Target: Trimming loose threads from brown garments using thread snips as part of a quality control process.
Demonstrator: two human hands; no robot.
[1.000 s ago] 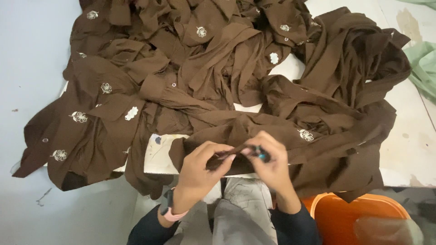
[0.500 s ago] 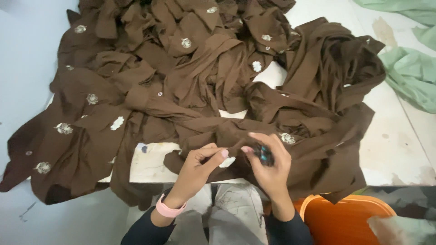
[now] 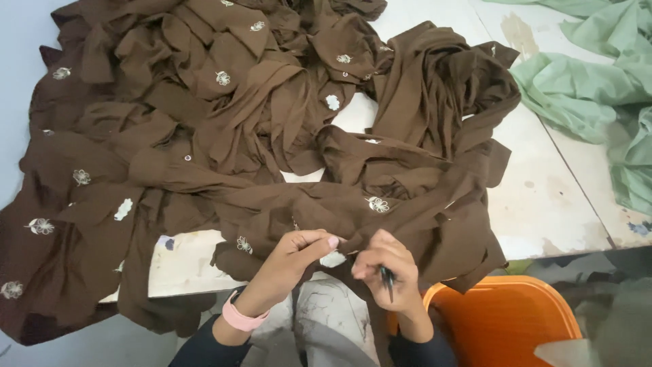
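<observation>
Brown embroidered garment (image 3: pixel 380 217) lies at the near edge of the surface (image 3: pixel 543 197), its white tag (image 3: pixel 333 259) pinched in my closed left hand (image 3: pixel 299 251), my right hand (image 3: pixel 384 268) gripping a small dark tool (image 3: pixel 388 280); the brown heap (image 3: pixel 204 102) beyond it looks unsorted.

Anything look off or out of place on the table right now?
Nothing looks damaged or spilled. The brown garments lie in a loose, crumpled heap, with some hanging over the white table edge. The left hand pinches a small white tag; the right hand grips a dark tool.
</observation>
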